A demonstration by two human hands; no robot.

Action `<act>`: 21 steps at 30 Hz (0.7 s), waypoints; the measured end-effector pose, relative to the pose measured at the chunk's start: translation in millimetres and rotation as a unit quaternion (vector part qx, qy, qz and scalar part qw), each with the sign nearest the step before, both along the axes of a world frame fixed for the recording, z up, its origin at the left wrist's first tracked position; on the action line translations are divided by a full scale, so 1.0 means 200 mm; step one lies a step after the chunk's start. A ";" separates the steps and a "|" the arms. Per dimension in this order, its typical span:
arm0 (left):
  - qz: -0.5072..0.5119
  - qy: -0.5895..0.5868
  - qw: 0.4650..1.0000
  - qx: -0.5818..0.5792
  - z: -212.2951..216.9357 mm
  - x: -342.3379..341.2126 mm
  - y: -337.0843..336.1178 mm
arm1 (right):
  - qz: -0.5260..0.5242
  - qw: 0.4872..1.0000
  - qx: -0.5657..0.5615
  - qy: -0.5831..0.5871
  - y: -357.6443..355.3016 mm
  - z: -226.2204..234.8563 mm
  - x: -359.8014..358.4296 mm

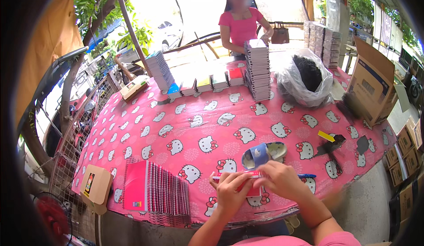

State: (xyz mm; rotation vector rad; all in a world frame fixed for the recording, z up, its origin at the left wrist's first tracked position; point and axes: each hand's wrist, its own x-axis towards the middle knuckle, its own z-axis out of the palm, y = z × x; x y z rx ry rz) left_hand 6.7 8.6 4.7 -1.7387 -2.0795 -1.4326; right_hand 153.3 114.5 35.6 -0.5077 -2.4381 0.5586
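Note:
Near the table's front edge, my left hand (232, 186) is closed on a flat red thing with white edges (253, 190). Most of it is covered by my fingers, so its kind is unclear. My right hand (278, 180) has its fingers bent together at the right edge of the same red thing. Just beyond my hands lies a blue slipper (257, 155) with a patterned sole. A blue pen (307, 175) rests to the right of my right wrist. On my left stands a leaning row of pink spiral notebooks (136, 185).
Small notebook piles (204, 85) and a tall notebook stack (258, 71) line the far side, where a person in pink (240, 29) stands. A plastic bag (293, 84), a cardboard box (369, 87) and a black tool with a yellow part (326, 136) occupy the right. An open carton (96, 184) sits left.

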 end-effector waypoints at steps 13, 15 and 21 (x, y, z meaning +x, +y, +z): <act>0.021 -0.012 1.000 -0.020 -0.04 0.00 0.00 | -0.019 0.998 -0.020 0.052 -0.04 -0.03 -0.04; 0.024 0.000 1.000 -0.017 -0.05 -0.01 0.00 | -0.028 0.997 -0.031 0.071 -0.04 -0.05 -0.05; 0.031 0.006 0.999 -0.026 -0.05 -0.01 -0.03 | 0.001 0.999 0.023 0.025 -0.04 -0.03 -0.03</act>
